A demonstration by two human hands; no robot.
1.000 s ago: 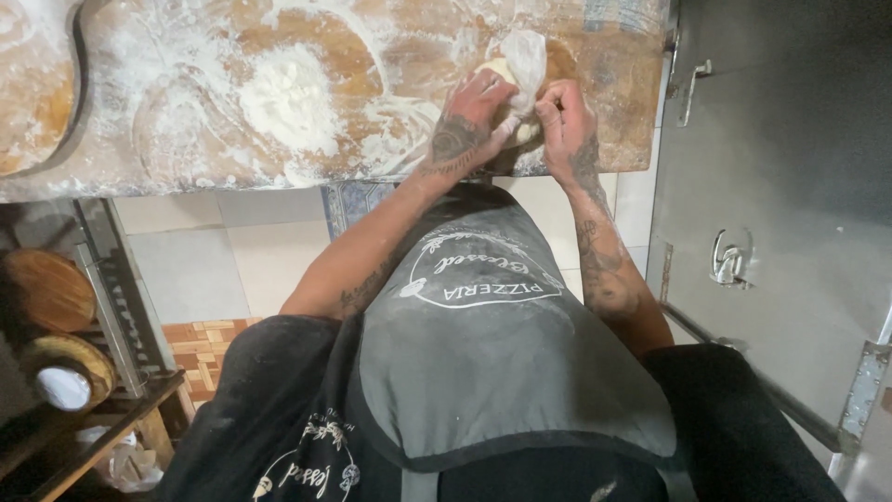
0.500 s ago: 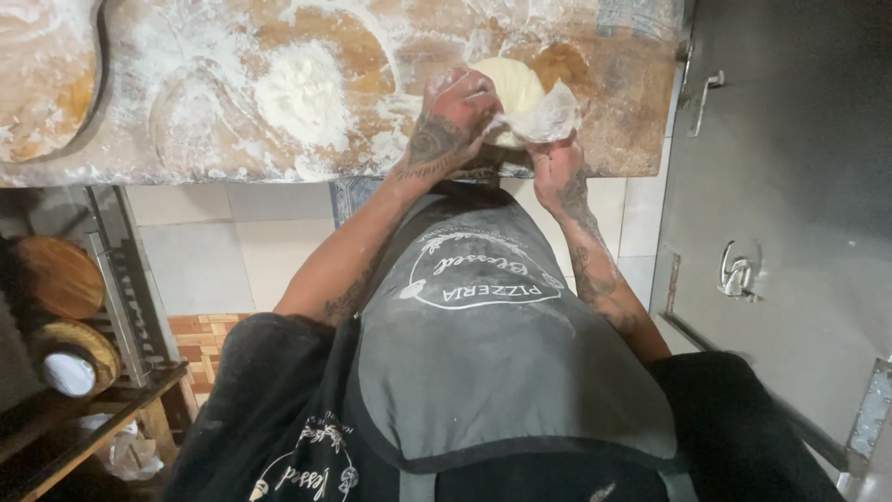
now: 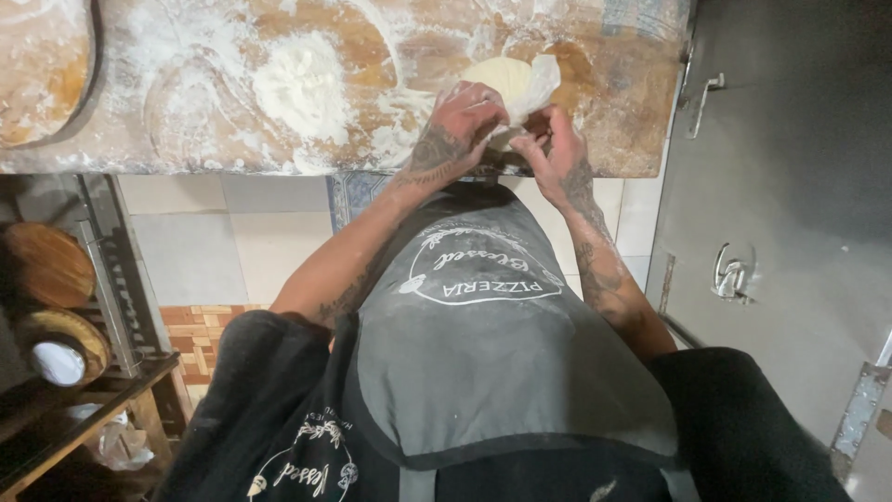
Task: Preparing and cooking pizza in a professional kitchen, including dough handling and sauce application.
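Both hands back together at the board's [image 3: 186, 139] near edge, left hand [image 3: 462, 125] fingers curled on the dough [image 3: 497, 74], right hand [image 3: 548, 149] fingertips pinching the clear wrap [image 3: 539, 79], now lifted off half the ball, peeling seemingly underway.

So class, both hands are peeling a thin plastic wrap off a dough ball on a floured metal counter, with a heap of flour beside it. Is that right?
Not quite: the head view shows a wooden counter, not metal. The rest holds: left hand and right hand pull plastic wrap off the dough ball, beside the flour heap.
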